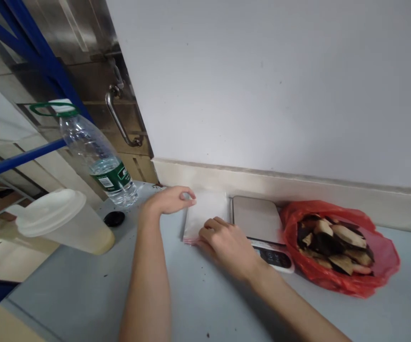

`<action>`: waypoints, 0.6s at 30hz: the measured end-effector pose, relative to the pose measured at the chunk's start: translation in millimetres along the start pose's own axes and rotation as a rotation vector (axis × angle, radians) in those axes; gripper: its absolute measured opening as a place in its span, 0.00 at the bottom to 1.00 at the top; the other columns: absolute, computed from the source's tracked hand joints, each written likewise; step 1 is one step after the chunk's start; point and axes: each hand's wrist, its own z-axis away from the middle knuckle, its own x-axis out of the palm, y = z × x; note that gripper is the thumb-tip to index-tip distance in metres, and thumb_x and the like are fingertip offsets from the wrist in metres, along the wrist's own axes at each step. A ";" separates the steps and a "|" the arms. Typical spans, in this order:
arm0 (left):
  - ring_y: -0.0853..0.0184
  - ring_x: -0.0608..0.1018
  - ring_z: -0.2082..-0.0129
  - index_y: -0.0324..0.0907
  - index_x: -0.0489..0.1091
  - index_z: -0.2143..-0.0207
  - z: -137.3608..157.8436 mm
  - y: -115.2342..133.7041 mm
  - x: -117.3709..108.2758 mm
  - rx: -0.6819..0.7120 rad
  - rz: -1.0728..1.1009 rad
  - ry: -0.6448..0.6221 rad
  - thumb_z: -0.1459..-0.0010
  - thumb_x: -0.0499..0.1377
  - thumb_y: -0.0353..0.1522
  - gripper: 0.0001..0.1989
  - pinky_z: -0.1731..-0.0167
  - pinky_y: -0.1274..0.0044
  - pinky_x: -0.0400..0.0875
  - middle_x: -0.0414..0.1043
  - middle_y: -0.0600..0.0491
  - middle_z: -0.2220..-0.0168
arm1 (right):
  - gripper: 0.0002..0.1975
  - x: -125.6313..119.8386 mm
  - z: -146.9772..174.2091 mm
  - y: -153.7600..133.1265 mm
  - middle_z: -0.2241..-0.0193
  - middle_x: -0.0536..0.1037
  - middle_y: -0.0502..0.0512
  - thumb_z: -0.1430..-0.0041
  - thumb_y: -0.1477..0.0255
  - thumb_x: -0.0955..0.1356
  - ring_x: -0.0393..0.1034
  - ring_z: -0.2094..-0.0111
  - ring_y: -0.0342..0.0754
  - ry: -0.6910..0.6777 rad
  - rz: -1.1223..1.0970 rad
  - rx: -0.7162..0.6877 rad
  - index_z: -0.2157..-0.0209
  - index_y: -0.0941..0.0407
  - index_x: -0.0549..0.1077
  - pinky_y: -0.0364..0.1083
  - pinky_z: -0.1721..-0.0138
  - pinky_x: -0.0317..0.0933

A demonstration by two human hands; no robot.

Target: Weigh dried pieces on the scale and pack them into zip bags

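Note:
A small stack of clear zip-lock bags (207, 212) with a reddish strip along the near edge lies flat on the grey table. My left hand (170, 199) is at its left edge, thumb and index fingertips close together in a pinch on the bags. At the near right corner, my right hand (228, 244) has its fingers curled onto the bags by the strip; the fingertips are partly hidden. Just right of the bags sits a flat kitchen scale (257, 218) with a dark control panel, its near left part behind my right hand.
An open red plastic bag (383, 256) of dried brown-and-white pieces (344, 242) stands beside the scale. On the left are a lidded frosted cup (63, 223), a large water bottle (102, 161) and a black round lid (114, 219). A white wall (280, 95) rises behind the table.

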 end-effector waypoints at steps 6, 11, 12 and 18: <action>0.59 0.82 0.45 0.50 0.68 0.31 -18.6 24.0 21.9 0.067 -0.157 -0.109 0.35 0.61 0.37 0.30 0.44 0.76 0.72 0.77 0.48 0.39 | 0.07 40.7 2.9 0.6 0.65 0.80 0.59 0.31 0.75 0.71 0.73 0.59 0.53 0.292 0.060 -0.025 0.63 0.56 0.84 0.48 0.61 0.63; 0.53 0.75 0.34 0.52 0.60 0.26 -30.8 32.8 38.1 0.001 -0.257 -0.101 0.34 0.63 0.39 0.36 0.35 0.70 0.66 0.59 0.43 0.26 | 0.08 60.0 8.6 1.6 0.69 0.77 0.58 0.33 0.80 0.72 0.69 0.62 0.52 0.517 0.114 -0.082 0.67 0.57 0.82 0.49 0.62 0.61; 0.51 0.75 0.34 0.53 0.60 0.26 -32.9 33.8 40.9 -0.015 -0.269 -0.102 0.34 0.63 0.41 0.36 0.35 0.69 0.67 0.56 0.42 0.24 | 0.09 60.2 9.5 1.7 0.69 0.77 0.57 0.33 0.81 0.71 0.70 0.62 0.52 0.525 0.116 -0.081 0.66 0.57 0.82 0.49 0.62 0.61; 0.46 0.77 0.36 0.52 0.57 0.24 -37.4 37.2 48.3 0.035 -0.338 -0.062 0.36 0.63 0.46 0.40 0.39 0.64 0.72 0.54 0.38 0.23 | 0.08 30.8 24.9 9.2 0.62 0.83 0.58 0.32 0.79 0.70 0.77 0.58 0.53 0.303 -0.110 -0.112 0.57 0.57 0.83 0.51 0.54 0.70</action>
